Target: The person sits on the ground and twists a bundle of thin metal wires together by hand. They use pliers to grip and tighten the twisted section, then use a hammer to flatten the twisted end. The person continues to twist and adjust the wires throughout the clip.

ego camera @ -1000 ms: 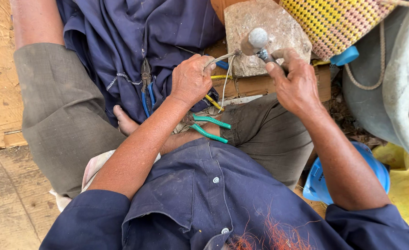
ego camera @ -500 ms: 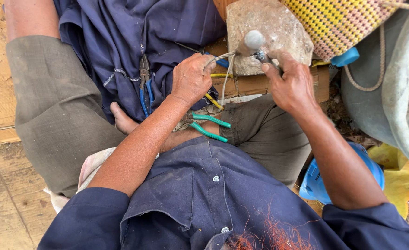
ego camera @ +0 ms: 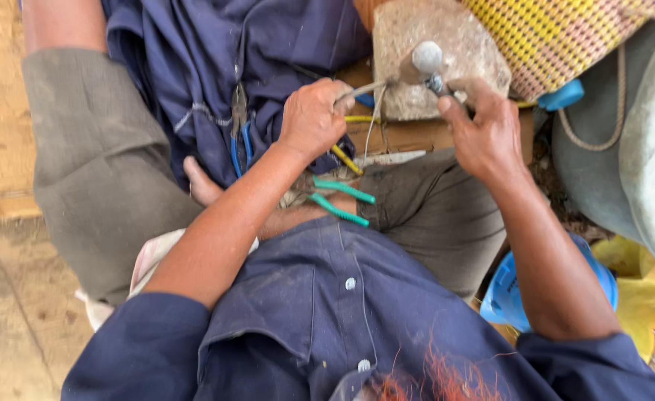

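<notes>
L hand (ego camera: 314, 119) pinches thin wire (ego camera: 363, 90) flat on stone block (ego camera: 446, 44); R hand (ego camera: 483, 130) fingers clenched on hammer (ego camera: 427, 59), head resting on stone. Wire looks partly straightened, rest w/ loose bends.

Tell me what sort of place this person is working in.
Probably an informal ground-level workspace, outdoors or in a yard. The person sits low, using a rough stone block as an anvil under a small hammer. Green-handled pliers lie in the lap, and a woven basket stands close by.
</notes>
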